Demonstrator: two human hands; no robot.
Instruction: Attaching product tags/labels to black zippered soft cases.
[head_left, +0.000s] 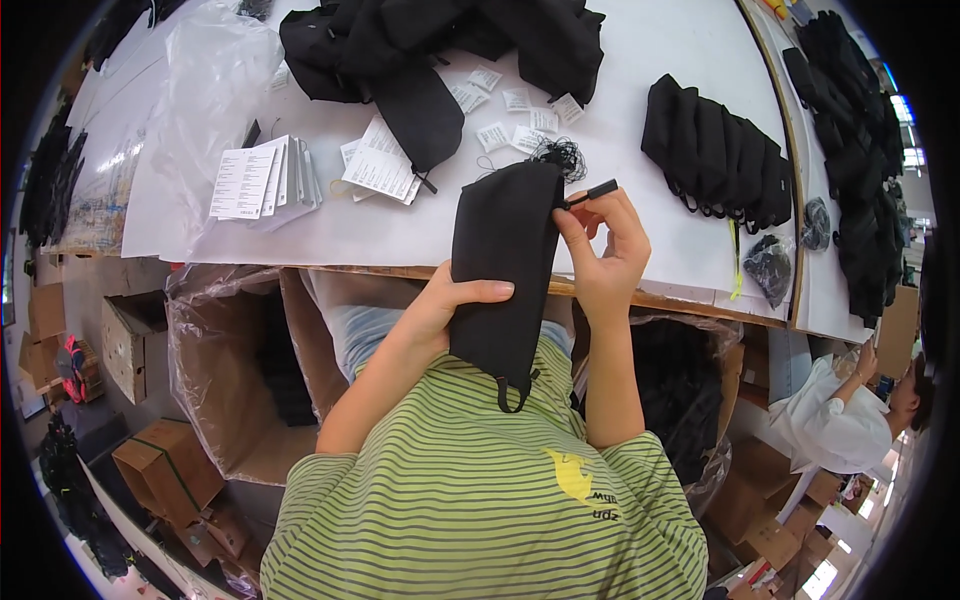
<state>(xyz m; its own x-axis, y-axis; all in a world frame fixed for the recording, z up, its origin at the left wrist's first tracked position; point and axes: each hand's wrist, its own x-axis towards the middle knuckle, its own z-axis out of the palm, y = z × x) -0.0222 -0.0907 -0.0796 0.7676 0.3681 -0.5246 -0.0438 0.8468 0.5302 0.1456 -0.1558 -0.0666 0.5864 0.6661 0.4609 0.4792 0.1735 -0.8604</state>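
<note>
A black fabric pouch (pixel 505 255) with a small loop at its lower end is held up in front of me, over the table's front edge. My left hand (pixel 455 305) grips its left side, thumb lying across the front. At the upper right corner of the pouch, my right hand (pixel 607 240) pinches a short black zipper pull (pixel 592 194) between thumb and fingers. Just behind the pouch's top lies a tangle of thin black cords (pixel 558 157). Small white printed tags (pixel 522 118) are scattered beyond it on the white table (pixel 390 240).
Black fabric pieces (pixel 440 40) are heaped at the back. White printed cards (pixel 265 180) lie left, beside a clear plastic bag (pixel 215 80). On the right stand a row of black pouches (pixel 715 150). A plastic-lined carton (pixel 225 380) sits below; a person in white (pixel 835 415) is far right.
</note>
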